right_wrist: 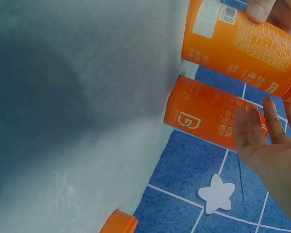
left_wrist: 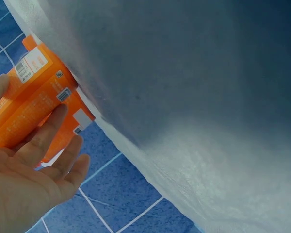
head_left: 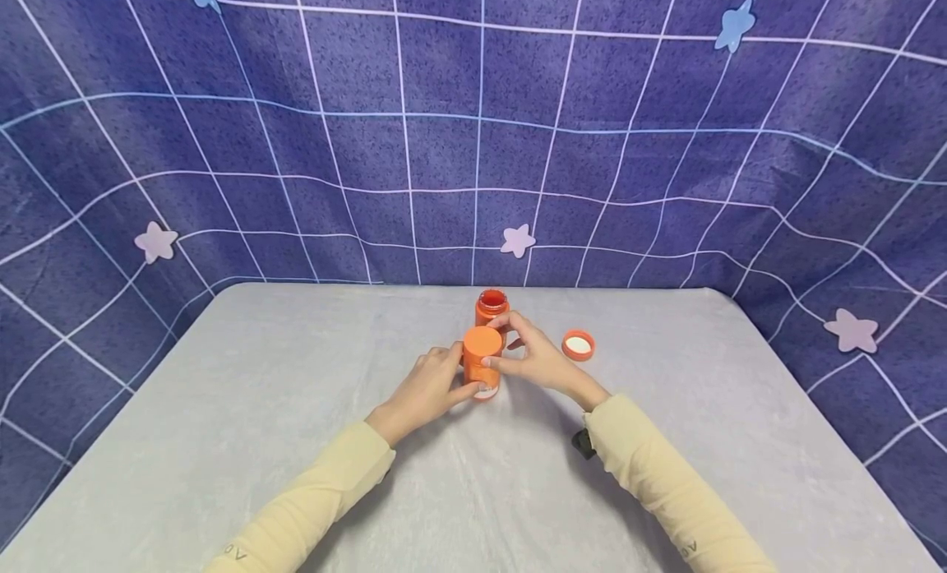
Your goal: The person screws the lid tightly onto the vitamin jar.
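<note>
- Orange and smooth, probably moulded plastic, the bottle (head_left: 482, 376) stands upright on the grey cloth (head_left: 459, 491), with its own lid (head_left: 482, 340) on.
- The left hand (head_left: 425, 392) has hold of it: thumb low across the front, fingers round the far side, set no wider than the bottle itself.
- The right hand (head_left: 543, 363) is partly spread about the top, thumb by the front just under the lid, forefinger behind. Whether it pinches or merely touches, I cannot tell.
- Just behind stands the rear bottle (head_left: 491, 302), mouth uncovered; a loose lid (head_left: 578, 345) lies off to the right, white lining up.
- Handling, as I judge it: stiff walls, light to moderate weight — the contents are hidden, so the fill is a guess — and little risk of breaking.
- The printed sides look sleek and may slip under dry fingers; a wrap round the lower body, thumb against fingers, should stop the bottle turning.
- For the lid, the rim is the place — thumb and fingertips opposite each other, pressing evenly.
- The rear bottle sits close, so a wide elbow or stray knuckle could tip it.
</note>
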A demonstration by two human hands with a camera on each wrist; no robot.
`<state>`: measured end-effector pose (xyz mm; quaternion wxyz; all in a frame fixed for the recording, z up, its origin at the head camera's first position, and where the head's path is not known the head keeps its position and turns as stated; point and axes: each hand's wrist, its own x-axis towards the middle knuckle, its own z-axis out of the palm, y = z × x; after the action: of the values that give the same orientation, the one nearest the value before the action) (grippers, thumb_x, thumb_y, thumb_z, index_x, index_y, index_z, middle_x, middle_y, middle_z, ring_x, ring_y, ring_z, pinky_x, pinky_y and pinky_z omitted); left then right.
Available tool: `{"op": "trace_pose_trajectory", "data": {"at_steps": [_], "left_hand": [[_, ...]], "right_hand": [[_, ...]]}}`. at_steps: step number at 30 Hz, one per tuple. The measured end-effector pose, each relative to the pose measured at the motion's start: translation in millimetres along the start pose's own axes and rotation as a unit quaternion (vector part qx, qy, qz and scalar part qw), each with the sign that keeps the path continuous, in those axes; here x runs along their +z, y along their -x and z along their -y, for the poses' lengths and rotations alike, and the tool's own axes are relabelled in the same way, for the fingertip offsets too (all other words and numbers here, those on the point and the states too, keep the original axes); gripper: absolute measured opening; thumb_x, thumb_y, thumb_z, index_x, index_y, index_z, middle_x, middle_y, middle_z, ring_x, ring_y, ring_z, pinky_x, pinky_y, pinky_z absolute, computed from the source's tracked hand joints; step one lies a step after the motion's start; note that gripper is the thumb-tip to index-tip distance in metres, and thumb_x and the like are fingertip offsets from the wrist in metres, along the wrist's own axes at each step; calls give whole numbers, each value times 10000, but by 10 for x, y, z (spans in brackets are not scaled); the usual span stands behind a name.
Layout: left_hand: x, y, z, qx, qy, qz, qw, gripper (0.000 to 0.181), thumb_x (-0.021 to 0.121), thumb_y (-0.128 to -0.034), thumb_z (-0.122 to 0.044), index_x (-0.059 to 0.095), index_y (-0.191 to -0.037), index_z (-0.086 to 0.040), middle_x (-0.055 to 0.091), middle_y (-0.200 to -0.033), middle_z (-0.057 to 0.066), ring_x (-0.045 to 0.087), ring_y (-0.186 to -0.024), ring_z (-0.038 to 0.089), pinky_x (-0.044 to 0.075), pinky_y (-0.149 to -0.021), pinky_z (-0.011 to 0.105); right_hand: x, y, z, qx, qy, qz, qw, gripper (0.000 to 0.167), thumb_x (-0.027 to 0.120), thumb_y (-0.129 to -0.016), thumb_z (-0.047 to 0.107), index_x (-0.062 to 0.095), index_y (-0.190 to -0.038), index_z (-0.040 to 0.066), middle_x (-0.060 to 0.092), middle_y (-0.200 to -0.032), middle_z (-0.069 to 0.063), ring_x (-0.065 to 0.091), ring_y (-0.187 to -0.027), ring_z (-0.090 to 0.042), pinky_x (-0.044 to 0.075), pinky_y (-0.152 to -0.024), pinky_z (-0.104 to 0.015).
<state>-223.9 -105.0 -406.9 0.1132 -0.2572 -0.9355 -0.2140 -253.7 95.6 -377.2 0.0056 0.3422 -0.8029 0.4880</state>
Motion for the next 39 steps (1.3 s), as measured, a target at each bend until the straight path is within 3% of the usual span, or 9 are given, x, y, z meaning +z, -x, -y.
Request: {"op": "trace_pose_trajectory", "data": {"at_steps": [8,14,18,24,28,39], "left_hand": [[2,-4,3,-50,3,53,10000,567,653,-805,-433,483,-1161,-25,660,-926,109,578,-952,314,437,-828,479],[7,-6,-1,-47,0,14,10000,579,667,-797,-413,481,-1173,-14,663,-926,108,582,-947,315,437,-832,474],[11,-7,0,-61,-12,52,10000,590,662,-800,-420,476,-1183,-10,659,-922,109,577,-957,316,432,-843,474],[10,-11,-5,-10,-96,-16,10000,545,664,-798,-423,491,-1119,-18,649,-867,106,580,-913,310,443,-808,473],[11,-17,-9,33,-141,-95,9998,535,673,-791,-419,494,-1092,-15,645,-842,105,583,-888,306,452,-782,472],[19,-21,-35,54,-205,-170,9996,493,688,-784,-392,497,-1029,-9,610,-773,95,578,-808,282,467,-710,452]], "right_hand": [[-30,-26,-132,-96,-20,260,9996,471,721,-775,123,495,-1188,97,537,-1118,-62,495,-1008,-205,438,-851,-510],[-55,-22,-93,-128,-13,437,9990,494,691,-794,77,487,-1244,55,516,-1176,-115,477,-1021,-239,447,-847,-502],[-75,1,76,-76,130,434,9989,470,680,-795,52,492,-1224,7,523,-1161,-147,486,-1014,-257,448,-837,-467],[-41,-13,-100,-178,215,270,9992,438,707,-786,154,516,-1178,112,532,-1105,-34,485,-985,-171,437,-829,-498],[-30,-13,-95,-212,265,151,9993,434,718,-776,154,527,-1162,105,542,-1091,-42,487,-979,-180,433,-819,-506],[4,-8,-60,-193,630,-92,9978,429,723,-750,62,539,-1132,-3,567,-1057,-148,519,-976,-276,400,-775,-286]]}}
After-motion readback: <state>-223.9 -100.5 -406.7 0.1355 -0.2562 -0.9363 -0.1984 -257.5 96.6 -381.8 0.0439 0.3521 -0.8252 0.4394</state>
